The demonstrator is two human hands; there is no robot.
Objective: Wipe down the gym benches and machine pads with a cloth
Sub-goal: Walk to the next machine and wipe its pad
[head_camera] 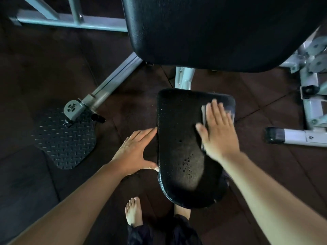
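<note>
We are partway through the seat pad (182,138): water droplets bead across its middle and near end, so we judge most of that surface is unwiped, and the large back pad (212,32) above it shows no sign either way. Our right hand (216,131) lies flat with its fingers spread, pressing a grey cloth (204,114) onto the seat pad's far right corner; only the cloth's edges peek out beside the palm. Our left hand (136,152), fingers straight and empty, braces against the seat pad's left edge, thumb touching the rim.
</note>
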